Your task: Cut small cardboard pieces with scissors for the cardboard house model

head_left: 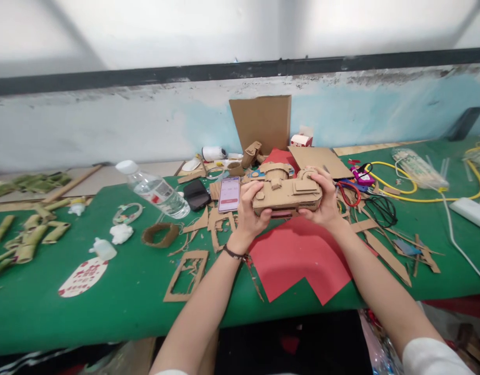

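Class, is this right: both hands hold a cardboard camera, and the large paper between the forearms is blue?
No: the head view shows the large paper is red, not blue. The left hand and right hand do hold the cardboard camera.

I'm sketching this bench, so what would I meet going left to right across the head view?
Green tubular pieces, oval printed card, clear bottle, phone, left hand, camera-shaped cardboard model, right hand, purple object, white bar.

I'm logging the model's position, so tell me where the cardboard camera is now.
In the head view, the cardboard camera is just right of centre, held between the left hand and right hand, with red paper showing below it.
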`<state>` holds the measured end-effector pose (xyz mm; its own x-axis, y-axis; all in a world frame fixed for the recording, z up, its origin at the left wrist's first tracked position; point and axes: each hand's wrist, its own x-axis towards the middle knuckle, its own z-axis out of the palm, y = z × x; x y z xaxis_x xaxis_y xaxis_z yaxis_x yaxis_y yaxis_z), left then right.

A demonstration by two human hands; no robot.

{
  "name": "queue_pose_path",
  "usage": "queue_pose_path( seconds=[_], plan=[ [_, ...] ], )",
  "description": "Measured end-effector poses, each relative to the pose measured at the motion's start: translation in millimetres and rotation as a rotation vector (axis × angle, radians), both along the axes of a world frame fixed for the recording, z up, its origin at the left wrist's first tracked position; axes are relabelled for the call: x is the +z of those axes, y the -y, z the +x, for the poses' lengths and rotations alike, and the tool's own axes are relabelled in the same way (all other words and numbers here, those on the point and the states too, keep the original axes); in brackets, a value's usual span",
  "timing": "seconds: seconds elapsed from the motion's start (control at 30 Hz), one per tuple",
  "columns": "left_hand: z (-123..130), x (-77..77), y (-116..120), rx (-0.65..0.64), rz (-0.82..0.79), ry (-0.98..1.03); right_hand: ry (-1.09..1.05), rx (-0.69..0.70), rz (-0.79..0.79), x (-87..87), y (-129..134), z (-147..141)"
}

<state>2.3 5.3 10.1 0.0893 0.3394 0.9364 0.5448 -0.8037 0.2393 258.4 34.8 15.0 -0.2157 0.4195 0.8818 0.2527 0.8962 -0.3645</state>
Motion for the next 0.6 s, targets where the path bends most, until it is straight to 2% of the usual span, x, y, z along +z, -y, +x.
queue_pose_path(
  seconds=[0.13,0.3,0.43,0.6],
  plan=[
    [-6.6,3.1,-4.4,-0.086,-0.062,-0.038,0.023,0.004,-0.024,4.5,0.0,3.3],
    [-18.3,17.9,-2.5,-0.213,-0.26,-0.156,0.068,0.015,-0.016,7.4,-0.4,7.6],
    [-22.3,24.6,0.5,-0.197,-0.311,-0.198,0.071,0.027,-0.008,8.7,0.8,8.4],
    [-22.4,24.3,-0.7,-0.195,-0.276,-0.212,0.093,-0.004,0.005,9.4,2.0,6.8]
  ],
)
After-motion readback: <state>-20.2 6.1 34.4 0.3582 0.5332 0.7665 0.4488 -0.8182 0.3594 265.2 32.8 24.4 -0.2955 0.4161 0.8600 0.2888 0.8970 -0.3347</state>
